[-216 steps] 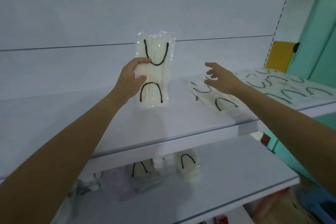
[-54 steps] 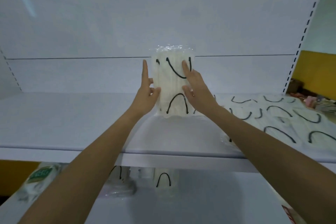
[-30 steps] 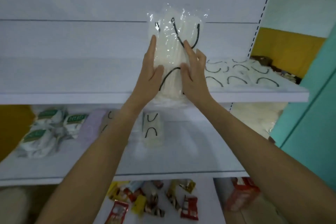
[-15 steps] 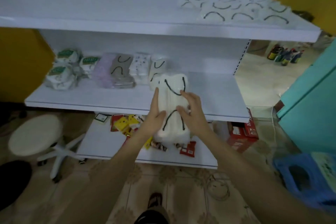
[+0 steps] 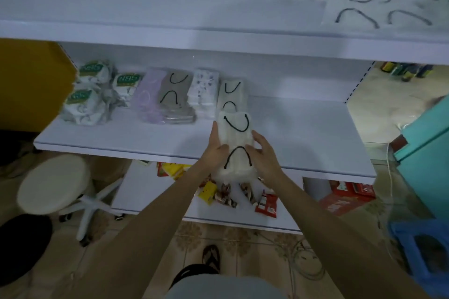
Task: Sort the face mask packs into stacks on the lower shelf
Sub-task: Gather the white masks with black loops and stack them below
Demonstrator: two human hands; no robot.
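I hold a bundle of white face mask packs (image 5: 235,138) with black ear loops between both palms, over the front of the lower shelf (image 5: 150,139). My left hand (image 5: 215,150) presses its left side and my right hand (image 5: 263,155) its right side. Just behind the bundle lies a matching white pack stack (image 5: 230,94). Left of that sit patterned white packs (image 5: 204,92), grey packs (image 5: 175,94), lilac packs (image 5: 148,94) and green-labelled N95 packs (image 5: 90,94). More white packs (image 5: 379,2) lie loose on the upper shelf at the right.
The right half of the lower shelf (image 5: 303,133) is bare. Snack packets (image 5: 218,192) lie on the bottom shelf. A round stool (image 5: 53,184) stands at the left, a blue plastic stool (image 5: 420,250) and a teal cabinet (image 5: 427,153) at the right.
Both hands carried the white bundle down from the upper shelf to the lower shelf, and it now sits a little closer to the white stack than half a second ago.
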